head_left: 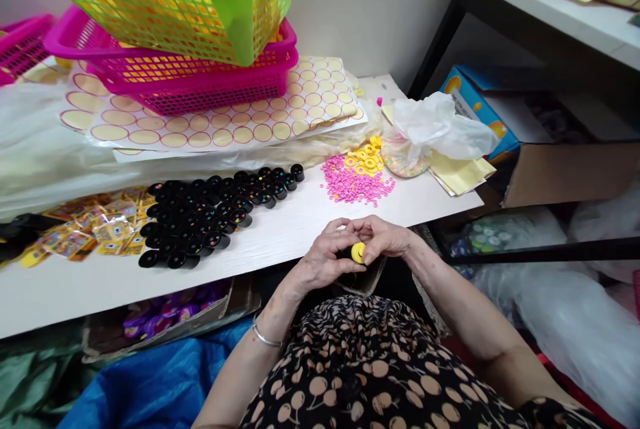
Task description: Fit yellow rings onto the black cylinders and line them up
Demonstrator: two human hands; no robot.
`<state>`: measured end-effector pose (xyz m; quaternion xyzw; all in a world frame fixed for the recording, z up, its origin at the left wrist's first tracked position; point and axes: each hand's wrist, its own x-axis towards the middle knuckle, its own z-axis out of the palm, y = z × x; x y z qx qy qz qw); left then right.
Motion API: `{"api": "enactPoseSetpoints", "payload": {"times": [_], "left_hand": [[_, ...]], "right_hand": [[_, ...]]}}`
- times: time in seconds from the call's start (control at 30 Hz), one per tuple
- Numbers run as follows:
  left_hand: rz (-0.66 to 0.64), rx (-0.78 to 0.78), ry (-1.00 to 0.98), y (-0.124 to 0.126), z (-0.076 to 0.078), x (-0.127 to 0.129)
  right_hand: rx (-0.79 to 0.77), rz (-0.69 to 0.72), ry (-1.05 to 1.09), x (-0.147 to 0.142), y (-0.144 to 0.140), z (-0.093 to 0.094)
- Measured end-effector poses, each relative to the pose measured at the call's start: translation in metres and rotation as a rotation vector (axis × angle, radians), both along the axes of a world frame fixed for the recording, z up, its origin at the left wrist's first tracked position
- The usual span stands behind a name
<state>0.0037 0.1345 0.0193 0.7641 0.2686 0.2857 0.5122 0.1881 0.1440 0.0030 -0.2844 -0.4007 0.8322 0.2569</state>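
In front of my body, at the table's near edge, my left hand point(327, 254) and my right hand point(386, 239) meet with curled fingers around a small yellow round piece point(358, 253). My right thumb presses against its side. Something dark shows behind it between the left fingers; whether it is part of the held piece I cannot tell. Beyond the hands lies a heap of tiny pink beads point(356, 183), with yellow rings point(367, 158) at its back. To the left stand several rows of small black round cups point(200, 215), some with coloured bits inside.
Shiny orange packets point(107, 222) lie left of the cups. Behind are sheets of round stickers point(240, 123), under a pink basket point(200, 92) and a green basket point(255, 9) with yellow pieces. A plastic bag point(440, 125) and an open carton point(565, 169) stand right. Purple items fill a box point(220, 312) below.
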Motion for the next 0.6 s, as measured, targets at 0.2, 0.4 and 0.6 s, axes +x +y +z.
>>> {"api": "enactPoseSetpoints", "payload": {"times": [0.2, 0.4, 0.6], "left_hand": [[-0.019, 0.074, 0.099, 0.0, -0.003, 0.001], [-0.057, 0.133, 0.159, -0.004, -0.003, -0.001], [-0.119, 0.151, 0.163, -0.004, -0.01, -0.006]], "right_hand": [[0.033, 0.097, -0.094, -0.002, 0.002, 0.01], [0.057, 0.084, -0.205, -0.009, -0.007, 0.013], [-0.009, -0.06, -0.138, -0.015, -0.027, 0.0]]}}
